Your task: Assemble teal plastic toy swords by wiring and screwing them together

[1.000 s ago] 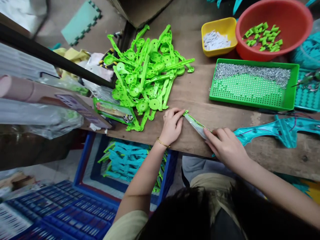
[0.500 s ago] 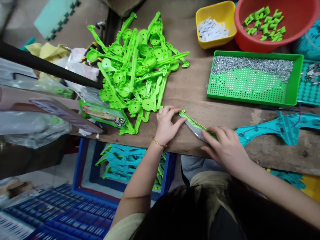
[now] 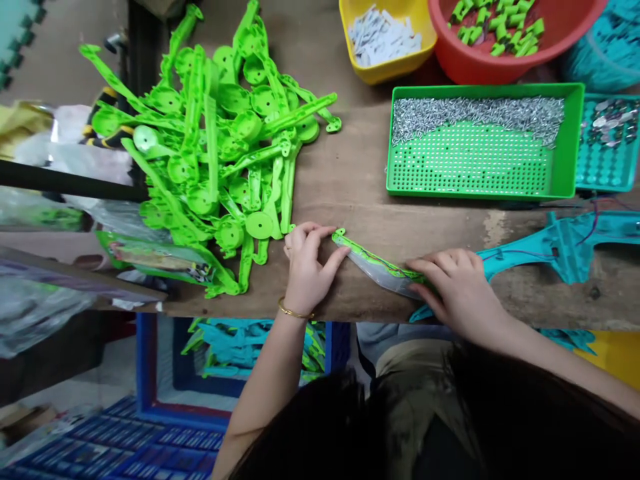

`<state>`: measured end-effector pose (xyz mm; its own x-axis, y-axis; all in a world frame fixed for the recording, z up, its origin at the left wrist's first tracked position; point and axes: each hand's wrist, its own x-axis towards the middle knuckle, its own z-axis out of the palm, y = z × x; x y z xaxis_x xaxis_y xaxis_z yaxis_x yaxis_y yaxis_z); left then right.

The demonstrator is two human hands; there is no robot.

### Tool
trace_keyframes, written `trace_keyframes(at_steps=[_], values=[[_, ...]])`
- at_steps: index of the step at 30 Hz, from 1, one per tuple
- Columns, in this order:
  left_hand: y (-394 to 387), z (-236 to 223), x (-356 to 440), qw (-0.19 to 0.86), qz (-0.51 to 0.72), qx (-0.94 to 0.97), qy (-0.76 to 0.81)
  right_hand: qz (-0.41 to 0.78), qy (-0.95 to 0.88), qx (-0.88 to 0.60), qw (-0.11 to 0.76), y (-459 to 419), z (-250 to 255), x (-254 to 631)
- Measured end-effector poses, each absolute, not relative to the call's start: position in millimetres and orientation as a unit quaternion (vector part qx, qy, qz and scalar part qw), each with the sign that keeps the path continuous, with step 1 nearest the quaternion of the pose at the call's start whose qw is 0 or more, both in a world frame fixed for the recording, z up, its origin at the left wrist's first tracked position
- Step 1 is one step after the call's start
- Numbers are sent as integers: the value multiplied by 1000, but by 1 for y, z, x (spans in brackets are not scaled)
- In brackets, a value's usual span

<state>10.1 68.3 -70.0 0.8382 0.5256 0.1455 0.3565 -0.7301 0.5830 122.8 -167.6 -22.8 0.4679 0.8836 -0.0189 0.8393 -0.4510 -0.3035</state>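
Observation:
A long, slim bright-green plastic part (image 3: 367,257) with a clear, curved blade-like piece (image 3: 383,277) along its near side lies slantwise near the bench's front edge. A thin dark wire runs along its green side. My left hand (image 3: 310,263) holds its left end between thumb and index finger. My right hand (image 3: 455,287) is closed around its right end, and the fingers hide that end. Beyond my right hand lies a turquoise plastic part (image 3: 520,252) with a thin wire on it. Its pointed tip shows below my right hand.
A heap of green plastic parts (image 3: 220,140) lies to the left. Behind, a green tray (image 3: 480,193) holds small metal screws. A yellow bin (image 3: 370,73) holds white pieces, a red basin (image 3: 475,67) small green pieces. A blue crate (image 3: 145,373) stands below the bench edge.
The camera view has shifted, so the heap and bins sit further left. Both hands stay on the green-and-clear part, and more of its length now shows between them.

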Motion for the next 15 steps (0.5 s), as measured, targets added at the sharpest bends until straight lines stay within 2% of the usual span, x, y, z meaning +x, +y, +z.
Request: trace_keyframes(at_steps=[6, 12, 15], values=[[66, -65, 8, 255, 156, 929, 218, 147, -579, -792, 122, -161, -19, 124], [40, -54, 6, 263, 137, 955, 22, 172, -553, -800, 159, -157, -21, 126], [31, -56, 8, 262, 132, 956, -3, 181, -545, -802, 166, -156, -21, 128]])
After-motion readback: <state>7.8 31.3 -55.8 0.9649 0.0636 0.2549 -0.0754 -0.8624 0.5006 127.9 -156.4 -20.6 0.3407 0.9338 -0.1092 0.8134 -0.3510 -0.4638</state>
